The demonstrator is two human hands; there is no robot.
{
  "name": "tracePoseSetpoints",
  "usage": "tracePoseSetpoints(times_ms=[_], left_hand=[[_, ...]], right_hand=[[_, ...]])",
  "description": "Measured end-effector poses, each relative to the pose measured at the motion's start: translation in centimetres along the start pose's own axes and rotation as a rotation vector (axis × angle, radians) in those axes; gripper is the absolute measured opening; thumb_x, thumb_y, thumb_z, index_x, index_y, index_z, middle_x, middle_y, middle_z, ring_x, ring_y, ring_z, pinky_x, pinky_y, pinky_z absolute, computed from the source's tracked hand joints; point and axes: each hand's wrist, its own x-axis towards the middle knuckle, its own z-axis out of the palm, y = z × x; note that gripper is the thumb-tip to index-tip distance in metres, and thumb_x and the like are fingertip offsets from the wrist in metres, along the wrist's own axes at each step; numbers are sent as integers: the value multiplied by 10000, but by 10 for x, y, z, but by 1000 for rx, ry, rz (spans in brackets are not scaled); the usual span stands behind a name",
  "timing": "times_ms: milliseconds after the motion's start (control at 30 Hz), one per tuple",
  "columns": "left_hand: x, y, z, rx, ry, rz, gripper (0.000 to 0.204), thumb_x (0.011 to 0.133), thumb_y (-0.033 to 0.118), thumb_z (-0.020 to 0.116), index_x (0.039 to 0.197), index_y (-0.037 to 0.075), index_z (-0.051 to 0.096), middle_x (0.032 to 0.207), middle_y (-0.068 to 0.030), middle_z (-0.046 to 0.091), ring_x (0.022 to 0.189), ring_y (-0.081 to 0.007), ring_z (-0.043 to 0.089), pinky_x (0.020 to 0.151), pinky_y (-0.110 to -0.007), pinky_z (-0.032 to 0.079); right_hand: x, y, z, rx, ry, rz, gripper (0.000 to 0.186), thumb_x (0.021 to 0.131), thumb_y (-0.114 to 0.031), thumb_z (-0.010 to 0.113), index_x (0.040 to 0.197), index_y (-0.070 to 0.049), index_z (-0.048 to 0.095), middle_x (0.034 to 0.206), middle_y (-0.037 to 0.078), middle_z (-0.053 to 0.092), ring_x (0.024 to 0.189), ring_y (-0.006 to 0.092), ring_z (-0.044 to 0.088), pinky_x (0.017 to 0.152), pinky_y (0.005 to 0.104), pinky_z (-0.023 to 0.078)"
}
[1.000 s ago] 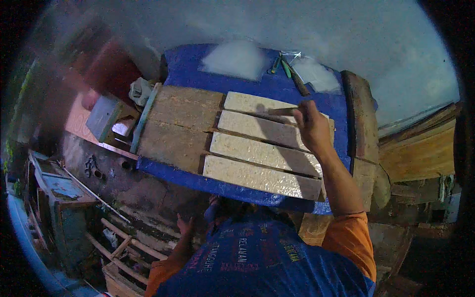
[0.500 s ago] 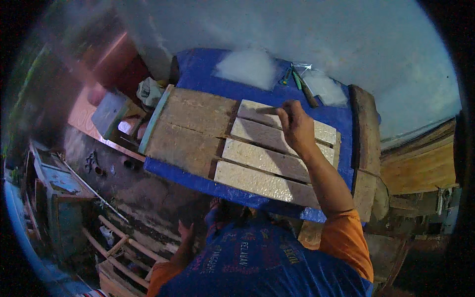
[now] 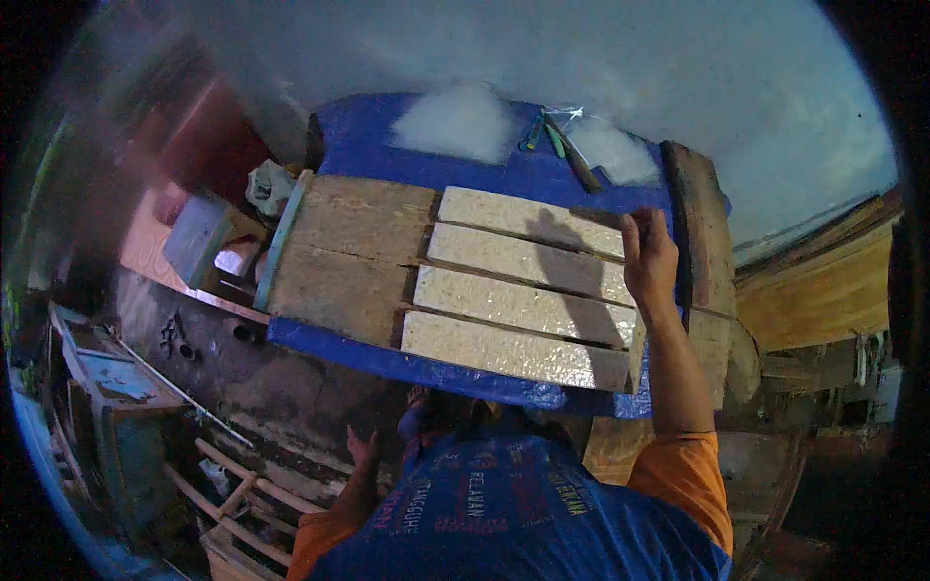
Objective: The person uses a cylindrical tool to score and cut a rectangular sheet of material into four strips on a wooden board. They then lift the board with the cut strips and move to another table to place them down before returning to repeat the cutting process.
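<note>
Several long cream-white slabs [image 3: 528, 272] with a grainy, shiny surface lie side by side on a brown wooden board, with narrow gaps between them. My right hand [image 3: 651, 254] is over the right end of the slabs, its fingers closed on a dark narrow tool [image 3: 599, 218] that points left over the farthest slab. The tool's exact kind is too dim to tell. A shadow of the hand falls across the slabs. My left hand [image 3: 363, 445] hangs low beside the table, fingers apart and holding nothing.
The board [image 3: 358, 228] rests on a blue sheet [image 3: 354, 145]. Clear plastic sheets [image 3: 453, 126] and several tools, one with a green handle [image 3: 554, 138], lie at the back. A dark plank [image 3: 699, 228] borders the right side. A bamboo frame [image 3: 237, 494] stands at lower left.
My right hand has moved right with the dark tool, from over the middle of the far slabs to their right end. The view has shifted slightly; my left hand stays low.
</note>
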Motion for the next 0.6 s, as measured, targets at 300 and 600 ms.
tracePoseSetpoints(times_ms=[300,600], left_hand=[[38,-1,6,155,-31,384,889,916,318,772,1605,28,290,1538,-337,375,1451,-471,346,1198,-536,329],[-11,126,-36,21,324,448,801,1006,378,655,1579,-49,293,1606,-295,330,1507,-442,298,1237,-537,258]], right_hand=[[-29,47,-48,1,113,56,195,1010,-220,678,1047,-35,628,860,207,715,761,375,716,673,428,545],[-44,79,-78,15,240,123,179,1048,-168,622,1070,9,635,846,116,673,741,180,599,687,356,506]])
